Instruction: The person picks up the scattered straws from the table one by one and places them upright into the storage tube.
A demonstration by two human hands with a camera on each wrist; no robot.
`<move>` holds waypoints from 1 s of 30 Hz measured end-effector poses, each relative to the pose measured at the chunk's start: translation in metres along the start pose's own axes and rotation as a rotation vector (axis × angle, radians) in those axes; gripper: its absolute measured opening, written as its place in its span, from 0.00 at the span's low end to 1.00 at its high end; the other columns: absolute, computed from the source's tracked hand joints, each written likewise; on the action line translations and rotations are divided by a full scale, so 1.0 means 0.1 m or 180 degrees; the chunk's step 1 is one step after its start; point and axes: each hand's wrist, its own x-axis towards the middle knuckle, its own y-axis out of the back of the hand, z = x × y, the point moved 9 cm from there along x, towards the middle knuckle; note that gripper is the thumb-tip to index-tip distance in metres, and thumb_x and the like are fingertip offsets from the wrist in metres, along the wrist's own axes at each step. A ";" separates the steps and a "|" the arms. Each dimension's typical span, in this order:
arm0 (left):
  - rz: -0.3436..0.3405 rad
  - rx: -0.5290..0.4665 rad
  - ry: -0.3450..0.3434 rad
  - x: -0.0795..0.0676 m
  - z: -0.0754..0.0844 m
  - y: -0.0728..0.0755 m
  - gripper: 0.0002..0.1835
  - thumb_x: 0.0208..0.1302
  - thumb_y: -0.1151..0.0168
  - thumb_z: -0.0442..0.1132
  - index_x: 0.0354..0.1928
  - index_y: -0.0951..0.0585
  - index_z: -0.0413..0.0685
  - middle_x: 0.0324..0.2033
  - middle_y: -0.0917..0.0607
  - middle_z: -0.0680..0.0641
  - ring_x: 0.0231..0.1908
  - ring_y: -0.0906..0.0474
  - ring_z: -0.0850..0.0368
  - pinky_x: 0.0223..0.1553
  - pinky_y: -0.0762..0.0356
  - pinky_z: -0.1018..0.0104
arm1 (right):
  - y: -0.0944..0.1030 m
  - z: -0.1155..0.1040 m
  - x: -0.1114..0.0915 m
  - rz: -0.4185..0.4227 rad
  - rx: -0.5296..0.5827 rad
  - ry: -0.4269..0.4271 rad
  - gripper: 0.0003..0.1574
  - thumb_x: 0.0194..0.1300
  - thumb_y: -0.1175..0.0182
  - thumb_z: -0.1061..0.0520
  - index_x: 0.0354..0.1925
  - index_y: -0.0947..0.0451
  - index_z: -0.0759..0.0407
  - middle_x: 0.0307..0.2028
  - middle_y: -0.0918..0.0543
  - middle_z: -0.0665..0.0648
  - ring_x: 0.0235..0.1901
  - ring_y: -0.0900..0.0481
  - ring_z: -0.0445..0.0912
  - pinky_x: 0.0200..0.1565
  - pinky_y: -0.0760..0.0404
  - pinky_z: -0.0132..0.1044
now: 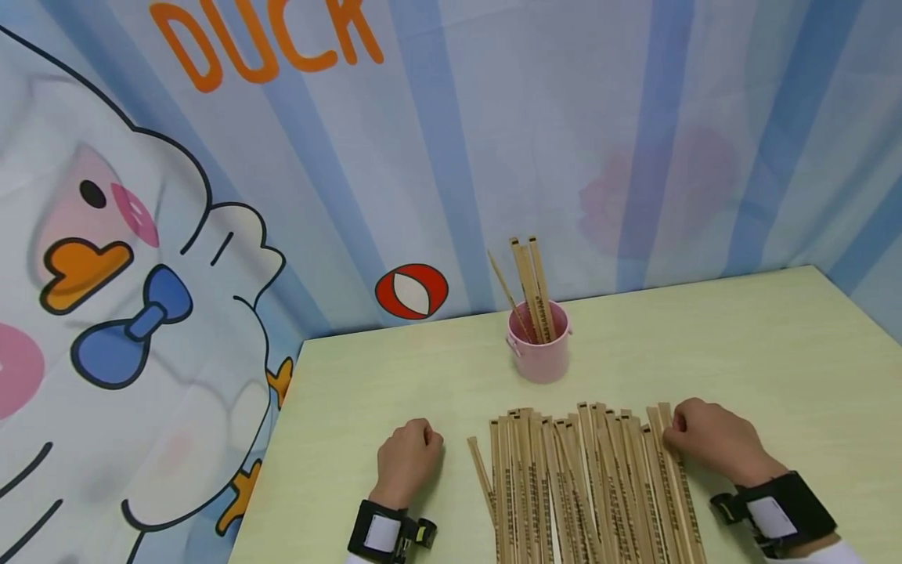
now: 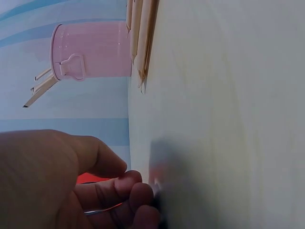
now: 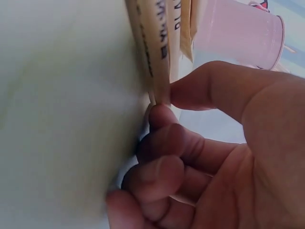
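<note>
Many chopsticks in brown paper sleeves (image 1: 585, 486) lie side by side in a wide row on the table. My right hand (image 1: 715, 439) is at the far end of the row's right edge. Its thumb and index finger pinch the end of a wrapped pair of chopsticks (image 3: 150, 52), which still lies beside the others. My left hand (image 1: 409, 462) rests on the table left of the row, apart from the chopsticks. In the left wrist view its fingers (image 2: 140, 193) curl loosely, with nothing visible in them.
Behind the row stands a pink bucket (image 1: 541, 364) with small side handles. Several wrapped chopsticks (image 1: 535, 290) lean inside it. One slanted pair (image 1: 481, 478) lies at the row's left edge. A duck-printed cloth (image 1: 528, 157) hangs behind the pale table (image 1: 740, 352).
</note>
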 end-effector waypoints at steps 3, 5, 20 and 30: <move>-0.0011 0.0015 0.0010 0.00 -0.01 -0.01 0.19 0.58 0.43 0.34 0.13 0.34 0.52 0.10 0.39 0.56 0.10 0.44 0.62 0.12 0.49 0.68 | 0.04 0.00 -0.01 0.0017 0.0055 -0.0007 0.14 0.58 0.45 0.57 0.18 0.32 0.55 0.14 0.36 0.49 0.15 0.38 0.43 0.18 0.41 0.36; -0.0005 0.0029 0.0013 0.00 -0.01 -0.01 0.18 0.58 0.42 0.34 0.13 0.34 0.52 0.10 0.39 0.56 0.10 0.44 0.62 0.12 0.49 0.68 | 0.10 -0.01 -0.01 0.0061 0.0102 0.0008 0.13 0.58 0.45 0.57 0.18 0.32 0.55 0.14 0.35 0.49 0.15 0.38 0.43 0.18 0.41 0.36; 0.0022 0.0060 0.0065 0.02 -0.03 -0.03 0.18 0.56 0.43 0.34 0.12 0.35 0.52 0.10 0.39 0.56 0.11 0.44 0.61 0.12 0.49 0.68 | 1.11 -0.27 -0.13 0.1311 0.0268 0.0522 0.11 0.66 0.47 0.56 0.28 0.25 0.59 0.18 0.27 0.53 0.14 0.38 0.44 0.16 0.41 0.38; 0.0019 0.0022 0.0057 0.02 -0.02 -0.02 0.18 0.57 0.43 0.34 0.12 0.35 0.52 0.09 0.39 0.56 0.10 0.43 0.61 0.12 0.48 0.68 | 2.05 -0.97 -0.19 0.2650 0.0183 0.1046 0.10 0.63 0.45 0.57 0.32 0.22 0.62 0.22 0.21 0.61 0.21 0.27 0.52 0.18 0.37 0.43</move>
